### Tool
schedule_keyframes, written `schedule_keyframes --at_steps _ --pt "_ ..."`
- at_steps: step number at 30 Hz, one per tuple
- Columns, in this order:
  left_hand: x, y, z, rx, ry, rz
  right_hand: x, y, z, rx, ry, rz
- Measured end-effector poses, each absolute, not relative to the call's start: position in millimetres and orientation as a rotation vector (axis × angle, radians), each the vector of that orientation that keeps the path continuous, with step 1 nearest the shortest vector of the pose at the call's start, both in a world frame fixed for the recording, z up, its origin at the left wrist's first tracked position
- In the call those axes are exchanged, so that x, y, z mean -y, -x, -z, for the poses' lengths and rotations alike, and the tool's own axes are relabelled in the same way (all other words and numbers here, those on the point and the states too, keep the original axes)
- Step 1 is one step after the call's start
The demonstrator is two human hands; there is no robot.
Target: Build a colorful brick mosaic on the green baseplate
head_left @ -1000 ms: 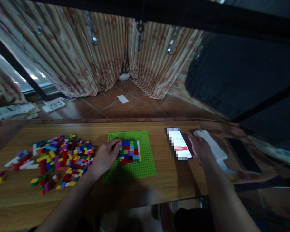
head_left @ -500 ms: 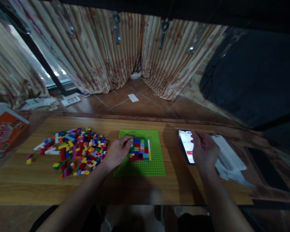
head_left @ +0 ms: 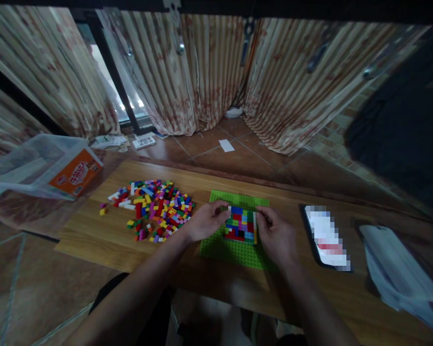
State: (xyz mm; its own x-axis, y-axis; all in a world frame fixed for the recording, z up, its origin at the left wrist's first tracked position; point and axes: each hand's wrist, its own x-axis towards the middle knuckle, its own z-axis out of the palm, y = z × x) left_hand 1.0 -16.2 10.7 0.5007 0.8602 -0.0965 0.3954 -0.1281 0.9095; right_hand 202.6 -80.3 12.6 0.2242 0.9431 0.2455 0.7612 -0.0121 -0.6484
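A flat block of toy building bricks (head_left: 241, 223) in many colours sits on a green studded baseplate (head_left: 234, 252). My left hand (head_left: 207, 222) is at its upper left corner, thumb and forefinger brought close together near a small white piece; what they pinch is too small to make out. Along the right side of the block is my right hand (head_left: 278, 235), its fingers curled and the tips at the upper right edge. Whether anything is between those fingertips is hidden.
Left of the baseplate spreads a pile of loose bricks (head_left: 160, 209). A phone (head_left: 326, 238) and a clear plastic packet (head_left: 400, 274) lie on the right of the wooden table (head_left: 94, 240). A clear plastic box (head_left: 39, 168) with an orange label stands beyond the table's left end.
My right hand has moved left from above the phone to the right edge of the brick block. My left hand stays by the block's upper left corner. The view has turned left.
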Motion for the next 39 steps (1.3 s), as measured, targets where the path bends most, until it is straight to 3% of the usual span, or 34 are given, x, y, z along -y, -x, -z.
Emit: schedule_keyframes --at_steps 13,22,39 --pt "25.1 -2.8 -16.0 -1.127 -1.84 -0.507 76.0 -195.0 -6.0 1.66 1.809 -0.222" --pt "25.8 -2.4 -20.5 -1.149 -1.867 -0.457 77.1 -189.4 -0.9 1.778 1.516 -0.095" --pt "27.8 -3.4 -23.1 -1.198 -1.877 -0.42 80.9 -184.9 17.2 1.832 1.558 0.036"
